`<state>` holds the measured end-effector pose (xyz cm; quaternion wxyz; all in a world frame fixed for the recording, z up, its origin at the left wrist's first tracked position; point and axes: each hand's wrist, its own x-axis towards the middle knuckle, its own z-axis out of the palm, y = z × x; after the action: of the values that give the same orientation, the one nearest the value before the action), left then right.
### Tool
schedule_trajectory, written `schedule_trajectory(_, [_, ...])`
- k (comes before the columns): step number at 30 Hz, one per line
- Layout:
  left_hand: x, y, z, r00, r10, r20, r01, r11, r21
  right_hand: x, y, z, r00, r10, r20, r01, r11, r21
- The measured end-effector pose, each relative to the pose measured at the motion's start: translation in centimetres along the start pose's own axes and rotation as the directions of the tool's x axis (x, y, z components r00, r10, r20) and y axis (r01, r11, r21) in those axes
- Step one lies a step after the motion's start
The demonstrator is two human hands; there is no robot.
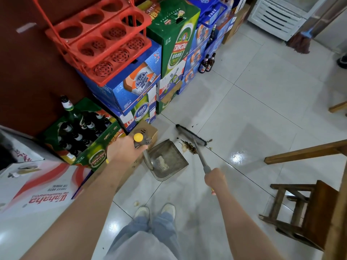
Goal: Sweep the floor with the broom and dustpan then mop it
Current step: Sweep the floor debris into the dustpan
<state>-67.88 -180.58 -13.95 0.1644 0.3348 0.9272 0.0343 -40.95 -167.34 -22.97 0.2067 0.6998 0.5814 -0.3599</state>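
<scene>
Left hand (124,150) grips the dustpan (166,160) handle, right hand (214,178) grips the broom (191,135) — debris (189,148) at centre frame lies just off the lip — recommend short, low strokes, pan held flat.

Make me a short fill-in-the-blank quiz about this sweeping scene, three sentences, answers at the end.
1. The left hand grips the handle of the ____, whose tip is yellow.
2. The right hand holds the broom, whose bristles rest beside a small pile of ____ on the floor tiles.
3. Far off, near the white cabinet, leans a ____ with a reddish-brown head.

Missing words: dustpan; debris; mop
</scene>
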Motion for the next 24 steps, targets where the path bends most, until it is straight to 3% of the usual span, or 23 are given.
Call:
schedule_trajectory(8, [-0.4, -0.6, 0.4, 1.0, 0.028, -0.011, -0.029, 0.999, -0.039, -2.8, 4.7, 3.0, 0.999, -0.005, -0.048, 0.006, 0.999, 0.039])
schedule_trajectory(17, [0.0, -0.6, 0.9, 0.999, 0.001, 0.032, -0.001, 1.0, 0.002, -0.1, -0.9, -0.3, 0.995, -0.007, -0.099, 0.015, 0.997, 0.079])
schedule_trajectory(24, [0.4, -0.9, 1.1, 1.0, 0.003, 0.029, -0.002, 1.0, -0.015, 0.8, -2.0, -0.8, 1.0, 0.013, -0.018, -0.012, 0.999, 0.044])
